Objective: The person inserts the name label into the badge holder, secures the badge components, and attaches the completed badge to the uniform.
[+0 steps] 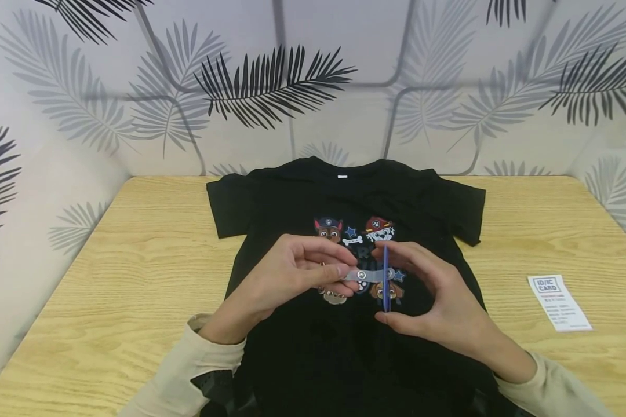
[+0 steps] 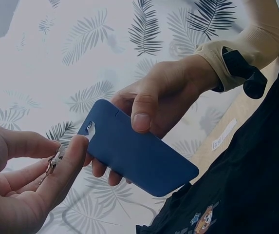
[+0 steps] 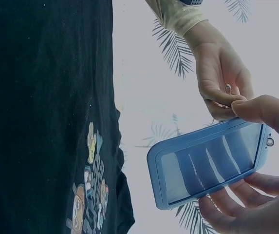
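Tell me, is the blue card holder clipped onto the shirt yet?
Not yet. The black T-shirt already lies flat on the table. The right hand holds the blue card holder, the left hand pinches its metal clip above the shirt. Clipping it on seems left.

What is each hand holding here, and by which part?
The right hand grips the blue card holder across its long edges. The left hand pinches the clear strap with the metal clip, fastened at the holder's slotted end.
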`<control>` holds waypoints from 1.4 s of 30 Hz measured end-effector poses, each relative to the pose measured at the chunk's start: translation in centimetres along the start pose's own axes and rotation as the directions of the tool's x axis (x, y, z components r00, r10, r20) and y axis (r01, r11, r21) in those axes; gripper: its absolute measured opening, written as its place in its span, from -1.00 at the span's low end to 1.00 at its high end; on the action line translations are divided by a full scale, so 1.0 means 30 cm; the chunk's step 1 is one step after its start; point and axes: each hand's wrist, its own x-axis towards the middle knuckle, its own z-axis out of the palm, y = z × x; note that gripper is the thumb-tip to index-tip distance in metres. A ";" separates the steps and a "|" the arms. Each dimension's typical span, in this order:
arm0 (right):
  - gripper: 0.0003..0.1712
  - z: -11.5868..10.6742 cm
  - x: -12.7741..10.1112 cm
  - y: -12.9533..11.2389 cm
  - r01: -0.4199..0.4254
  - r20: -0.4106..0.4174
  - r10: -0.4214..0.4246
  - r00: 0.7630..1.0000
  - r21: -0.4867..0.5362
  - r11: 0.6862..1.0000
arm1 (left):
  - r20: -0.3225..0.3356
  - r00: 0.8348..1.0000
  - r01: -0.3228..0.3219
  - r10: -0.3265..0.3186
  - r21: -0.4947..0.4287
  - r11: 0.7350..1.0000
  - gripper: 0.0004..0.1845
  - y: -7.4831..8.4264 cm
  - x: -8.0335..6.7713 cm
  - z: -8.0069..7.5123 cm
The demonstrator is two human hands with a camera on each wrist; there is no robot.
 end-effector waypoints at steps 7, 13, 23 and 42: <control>-0.03 -0.008 0.007 0.002 -0.008 0.008 0.009 1.000 -0.009 1.000 | -0.007 1.000 0.001 -0.001 -0.008 1.000 -0.78 -0.001 0.004 -0.003; -0.03 -0.010 0.008 0.004 -0.001 0.006 0.001 1.000 -0.019 1.000 | -0.008 1.000 0.003 -0.003 -0.009 1.000 -0.77 -0.003 0.007 -0.006; -0.02 -0.017 0.012 0.007 0.015 0.017 -0.014 1.000 -0.004 1.000 | -0.009 1.000 0.003 -0.004 -0.007 1.000 -0.78 -0.004 0.007 -0.009; 0.03 -0.072 -0.005 0.029 -0.021 -0.022 0.020 1.000 -0.044 0.999 | -0.007 0.997 0.074 -0.074 0.012 0.997 -0.75 -0.063 0.046 -0.018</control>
